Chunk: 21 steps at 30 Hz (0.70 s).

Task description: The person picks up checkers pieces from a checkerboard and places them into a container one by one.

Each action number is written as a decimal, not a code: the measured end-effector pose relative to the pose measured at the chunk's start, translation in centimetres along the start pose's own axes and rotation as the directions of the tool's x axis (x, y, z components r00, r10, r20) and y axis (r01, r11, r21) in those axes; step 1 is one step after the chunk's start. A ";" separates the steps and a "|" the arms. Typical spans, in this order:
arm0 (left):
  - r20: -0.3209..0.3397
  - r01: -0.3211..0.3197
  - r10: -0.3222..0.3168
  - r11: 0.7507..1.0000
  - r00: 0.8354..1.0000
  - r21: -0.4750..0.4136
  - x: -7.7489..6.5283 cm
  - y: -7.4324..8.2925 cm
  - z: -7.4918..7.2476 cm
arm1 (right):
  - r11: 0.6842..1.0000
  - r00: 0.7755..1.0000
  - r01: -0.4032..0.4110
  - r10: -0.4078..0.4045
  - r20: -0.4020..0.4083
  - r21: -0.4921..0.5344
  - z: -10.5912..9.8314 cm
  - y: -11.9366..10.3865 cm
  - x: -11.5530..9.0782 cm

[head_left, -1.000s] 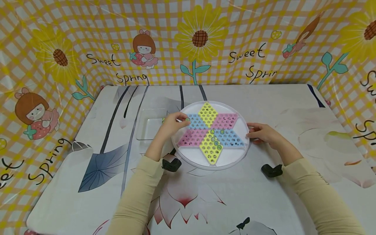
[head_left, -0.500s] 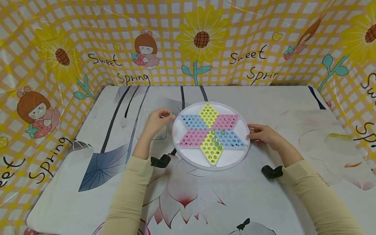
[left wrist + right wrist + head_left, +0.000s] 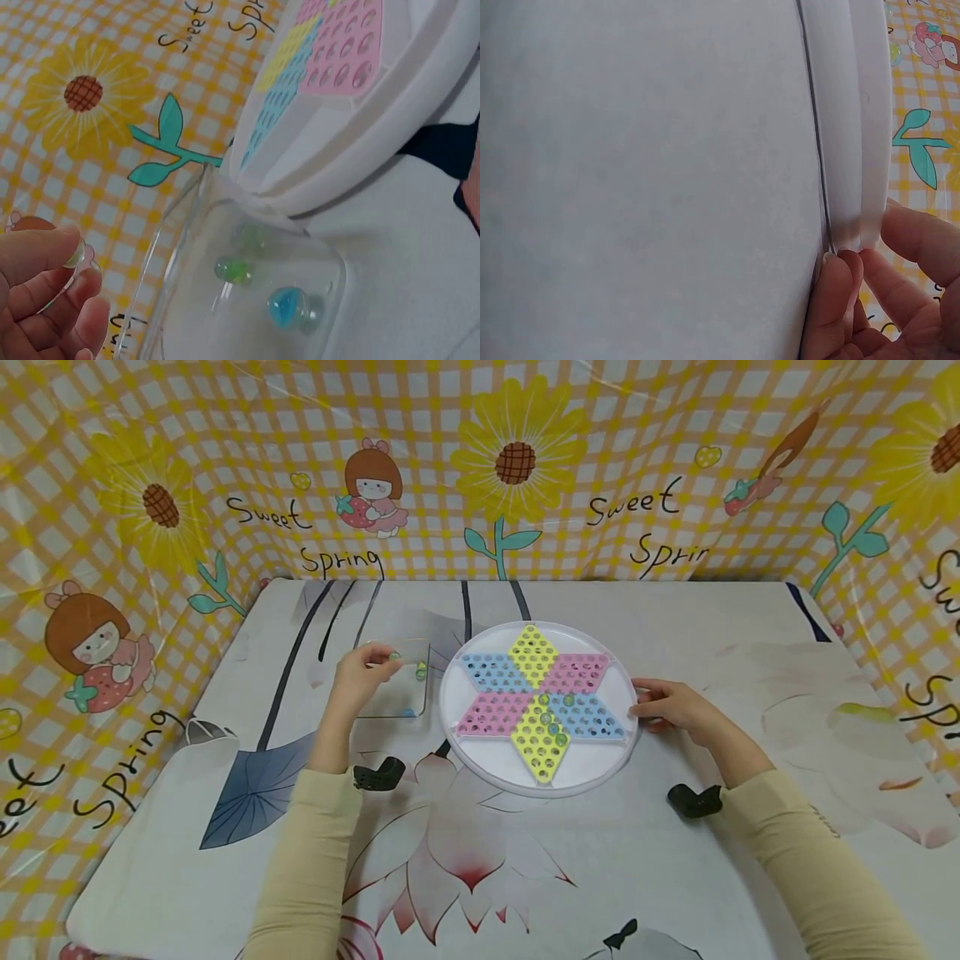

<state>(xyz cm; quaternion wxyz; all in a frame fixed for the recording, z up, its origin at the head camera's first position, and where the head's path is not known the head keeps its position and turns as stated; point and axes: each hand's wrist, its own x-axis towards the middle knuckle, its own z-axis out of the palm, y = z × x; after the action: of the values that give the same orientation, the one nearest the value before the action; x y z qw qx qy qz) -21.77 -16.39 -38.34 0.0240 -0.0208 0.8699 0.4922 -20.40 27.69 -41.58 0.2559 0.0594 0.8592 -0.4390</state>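
Note:
In the head view, my left hand (image 3: 360, 683) is over a clear plastic box (image 3: 428, 685), pinching a greenish glass marble (image 3: 76, 256) between thumb and finger. Inside the box lie green-tinted marbles (image 3: 234, 270) and a blue-swirled marble (image 3: 286, 308). To the right of the box is a round white Chinese checkers board (image 3: 487, 760) with a yellow, pink and blue star of holes. Several marbles (image 3: 553, 727) sit in its yellow and blue parts near the centre. My right hand (image 3: 670, 703) grips the board's right rim (image 3: 874, 142), thumb on one side and fingers on the other.
A white tablecloth (image 3: 480, 843) with printed flowers covers the table. Behind and at the sides hangs a yellow checked curtain (image 3: 420, 410) with sunflowers. Black wrist mounts (image 3: 693, 799) show at both sleeves.
My left hand has moved left from the board's blue corner to over the clear box, still pinching the marble. My right hand and the board stay in place.

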 end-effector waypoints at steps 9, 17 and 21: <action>-0.070 0.014 -0.011 0.999 0.997 0.050 -0.2 -0.6 -0.4 | 1.000 1.000 0.002 -0.002 -0.005 0.005 0.1 -0.2 -0.3; -0.069 0.009 -0.007 0.999 0.998 0.036 -0.2 -0.6 -0.5 | 1.000 1.000 -0.005 0.005 0.002 0.011 0.1 -0.2 -0.3; -0.049 0.009 -0.008 1.000 0.999 0.020 -0.3 -0.3 -0.4 | 1.000 1.000 -0.005 0.005 0.005 0.013 0.0 -0.3 -0.4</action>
<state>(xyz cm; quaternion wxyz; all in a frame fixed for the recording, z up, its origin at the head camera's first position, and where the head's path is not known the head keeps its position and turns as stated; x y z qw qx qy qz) -21.48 -16.93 -38.38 0.0049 -0.0363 0.8751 0.4825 -20.15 27.54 -41.24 0.2590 0.0622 0.8555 -0.4441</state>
